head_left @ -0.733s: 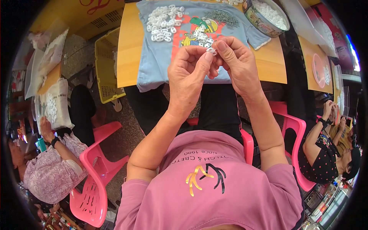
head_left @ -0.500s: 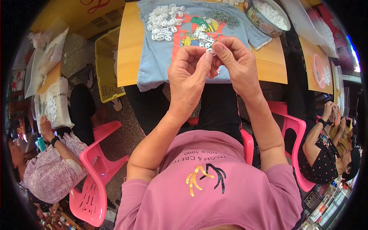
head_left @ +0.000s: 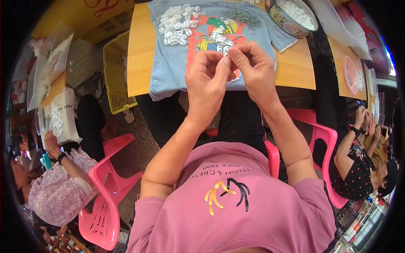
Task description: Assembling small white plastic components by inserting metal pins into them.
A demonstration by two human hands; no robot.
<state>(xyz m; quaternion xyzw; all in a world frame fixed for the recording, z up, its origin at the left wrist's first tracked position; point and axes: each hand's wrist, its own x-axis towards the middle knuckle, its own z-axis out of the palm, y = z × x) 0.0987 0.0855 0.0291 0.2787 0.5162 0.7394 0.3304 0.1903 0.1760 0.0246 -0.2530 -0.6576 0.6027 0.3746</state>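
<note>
Above the near edge of a blue T-shirt [head_left: 166, 71] spread on the table, my left hand [head_left: 206, 82] and my right hand [head_left: 256, 69] meet fingertip to fingertip. Between them they pinch a small white plastic piece [head_left: 225, 54], mostly covered by my fingers. Just beyond my hands lies a small heap of white pieces with dark holes [head_left: 221, 38]. At the far left of the shirt is a larger pile of white oval two-holed pieces [head_left: 175, 26]. A pile of small grey metal parts, perhaps screws [head_left: 244, 18], rests at the far right of the shirt.
A round patterned tin [head_left: 287, 21] full of white pieces stands at the table's far right corner. Left of the wooden table [head_left: 139, 55] is a yellow crate [head_left: 116, 76]. Pink chairs [head_left: 101, 211] flank me, and people work at tables on both sides.
My right hand has shifted slightly left, and its thumb and fingers have closed in on my left fingertips. The white piece stays pinched between both hands.
</note>
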